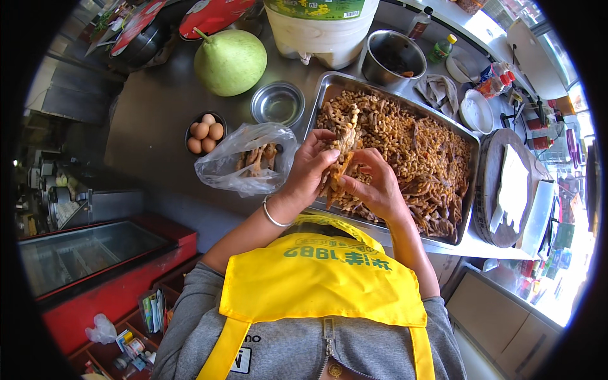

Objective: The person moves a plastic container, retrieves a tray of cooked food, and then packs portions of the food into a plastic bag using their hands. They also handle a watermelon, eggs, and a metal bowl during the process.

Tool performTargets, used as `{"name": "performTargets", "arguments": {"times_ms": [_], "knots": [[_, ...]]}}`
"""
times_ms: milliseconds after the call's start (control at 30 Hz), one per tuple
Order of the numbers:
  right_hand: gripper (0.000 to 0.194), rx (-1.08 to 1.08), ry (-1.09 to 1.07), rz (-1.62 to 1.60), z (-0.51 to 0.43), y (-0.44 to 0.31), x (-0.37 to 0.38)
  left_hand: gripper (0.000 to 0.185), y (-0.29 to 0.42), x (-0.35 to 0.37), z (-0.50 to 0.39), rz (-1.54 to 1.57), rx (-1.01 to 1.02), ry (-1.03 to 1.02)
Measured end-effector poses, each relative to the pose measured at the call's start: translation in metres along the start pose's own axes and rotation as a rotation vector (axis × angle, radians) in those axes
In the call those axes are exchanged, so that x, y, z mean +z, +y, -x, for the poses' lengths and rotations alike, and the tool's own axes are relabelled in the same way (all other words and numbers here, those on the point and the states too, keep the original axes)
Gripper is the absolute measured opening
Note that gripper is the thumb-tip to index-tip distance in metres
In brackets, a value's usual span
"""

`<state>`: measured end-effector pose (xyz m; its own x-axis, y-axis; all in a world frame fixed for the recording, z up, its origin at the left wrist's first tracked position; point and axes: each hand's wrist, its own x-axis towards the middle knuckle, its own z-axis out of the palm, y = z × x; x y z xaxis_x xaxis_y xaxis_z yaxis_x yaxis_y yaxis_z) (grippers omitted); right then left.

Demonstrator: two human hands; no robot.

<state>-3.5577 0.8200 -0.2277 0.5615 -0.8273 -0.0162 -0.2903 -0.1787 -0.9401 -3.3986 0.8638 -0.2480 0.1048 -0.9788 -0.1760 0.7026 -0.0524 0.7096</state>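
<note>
Over the left part of a metal tray (470, 209), my left hand (314, 166) grips a piece of cooked meat (348, 137), which looks like a bony poultry part. The thumb and fingers of my right hand (377, 185) pinch the lower end of the same piece. The tray is filled with brown cooked beans or peanuts (394, 128), with strips of meat (439, 216) mixed in along the near right side. Left of my left hand lies an open clear plastic bag (216, 164), with several browned meat pieces (259, 159) inside that resemble poultry feet.
Beyond the bag are a bowl of brown eggs (205, 133), a metal bowl (278, 105) and a pale green gourd (230, 61). A white plastic tub (316, 40) and a steel pot (394, 54) stand behind the tray. To its right is a round chopping board (491, 209) with a cleaver-like blade (512, 185).
</note>
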Motion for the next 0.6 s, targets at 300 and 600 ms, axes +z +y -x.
{"name": "performTargets", "arguments": {"times_ms": [300, 600], "knots": [[0.074, 0.201, -0.003, -0.396, 0.003, -0.016, 0.008, 0.036, 0.003, 0.005, 0.006, -0.364, 0.136, 0.002], [0.043, 0.14, -0.022, -0.25, -0.003, 0.006, 0.004, 0.035, 0.0, 0.008, 0.007, -0.372, 0.151, 0.026]]}}
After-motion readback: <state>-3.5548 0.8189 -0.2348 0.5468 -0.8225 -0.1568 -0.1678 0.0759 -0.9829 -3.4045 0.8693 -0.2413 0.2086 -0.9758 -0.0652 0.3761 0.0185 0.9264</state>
